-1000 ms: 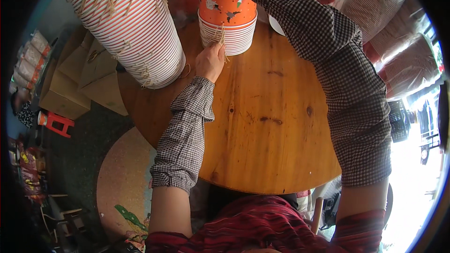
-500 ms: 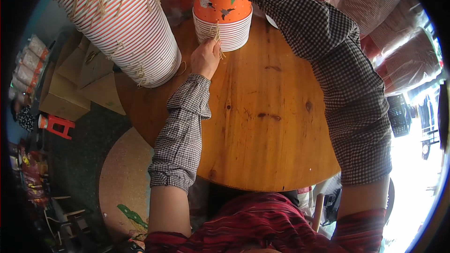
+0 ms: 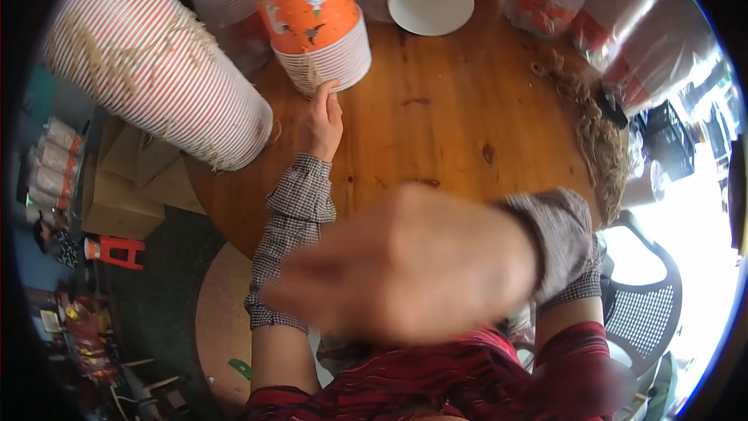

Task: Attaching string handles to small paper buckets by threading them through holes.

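Observation:
A short stack of nested paper buckets (image 3: pixel 321 27) stands rim-down near the table's far left. Its top bucket is orange with a green band and printed figures, above layered white rims. Beige twine (image 3: pixel 312 70) hangs on its near side. My left hand (image 3: pixel 323 126) is closed at the stack's lower rim, fingers against rims and twine; the exact grip is partly hidden. My right hand (image 3: pixel 405 261) is raised close to the camera, strongly blurred, so its fingers and anything in them cannot be made out.
A tall leaning stack of paper buckets (image 3: pixel 167 70) with twine stands left. White containers (image 3: pixel 430 1) lie at the back. A twine bundle (image 3: pixel 596 140) drapes along the right edge of the round wooden table (image 3: pixel 436 125). Plastic-wrapped stacks (image 3: pixel 615 8) line the back right; a mesh chair (image 3: pixel 643 304) is right.
My right hand has come from the top of the bucket stack back toward me. My left hand stays by the stack's lower rims. The view has shifted, bringing in the right-hand twine bundle.

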`<state>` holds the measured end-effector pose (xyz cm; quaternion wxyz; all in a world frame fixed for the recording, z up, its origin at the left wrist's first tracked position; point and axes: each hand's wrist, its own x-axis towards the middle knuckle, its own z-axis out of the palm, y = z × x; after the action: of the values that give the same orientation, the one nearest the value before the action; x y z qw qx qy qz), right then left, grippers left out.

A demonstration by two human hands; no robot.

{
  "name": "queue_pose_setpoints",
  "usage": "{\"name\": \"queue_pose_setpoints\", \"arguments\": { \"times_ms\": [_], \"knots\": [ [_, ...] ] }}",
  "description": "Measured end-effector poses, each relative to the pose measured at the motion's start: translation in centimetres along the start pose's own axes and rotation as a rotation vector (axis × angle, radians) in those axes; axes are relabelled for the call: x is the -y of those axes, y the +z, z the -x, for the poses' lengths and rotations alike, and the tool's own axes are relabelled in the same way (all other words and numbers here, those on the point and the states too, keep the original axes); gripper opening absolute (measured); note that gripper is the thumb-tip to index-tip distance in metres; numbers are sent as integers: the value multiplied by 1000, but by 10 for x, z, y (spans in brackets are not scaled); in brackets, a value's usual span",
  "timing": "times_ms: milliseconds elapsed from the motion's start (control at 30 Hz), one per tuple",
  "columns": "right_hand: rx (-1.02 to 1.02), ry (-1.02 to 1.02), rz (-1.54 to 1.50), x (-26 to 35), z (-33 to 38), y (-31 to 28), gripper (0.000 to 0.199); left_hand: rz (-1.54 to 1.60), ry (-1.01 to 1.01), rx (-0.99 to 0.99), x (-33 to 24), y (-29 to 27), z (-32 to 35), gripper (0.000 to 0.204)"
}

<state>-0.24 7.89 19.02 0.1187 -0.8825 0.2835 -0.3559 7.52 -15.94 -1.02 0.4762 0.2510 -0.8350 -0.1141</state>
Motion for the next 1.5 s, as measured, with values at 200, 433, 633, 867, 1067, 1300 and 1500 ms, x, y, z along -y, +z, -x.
{"name": "queue_pose_setpoints", "arguments": {
  "times_ms": [200, 433, 633, 867, 1067, 1300, 1500],
  "knots": [
    [-113, -23, -97, 32, 42, -48, 19, 243, -117, 200, -26, 32, 15, 26],
    [-435, -43, -169, -1, 81, -65, 13, 284, -187, 275, -53, 85, -7, 21],
    [-340, -303, -616, -48, 98, -77, 14, 535, -561, -1, -27, 120, -69, 25],
    [76, 368, 192, -31, 101, -120, 21, 692, -714, -215, -9, 209, -109, 40],
    [157, 339, -131, -40, 101, -153, 54, 598, -649, -256, 22, 219, -130, 27],
    [-357, 489, 108, -156, 132, -147, 20, 264, -502, -236, 52, 223, -134, 19],
    [-705, 929, 237, -268, 199, -129, 26, 133, -498, -110, 1, 222, -136, 27]
  ]
}}
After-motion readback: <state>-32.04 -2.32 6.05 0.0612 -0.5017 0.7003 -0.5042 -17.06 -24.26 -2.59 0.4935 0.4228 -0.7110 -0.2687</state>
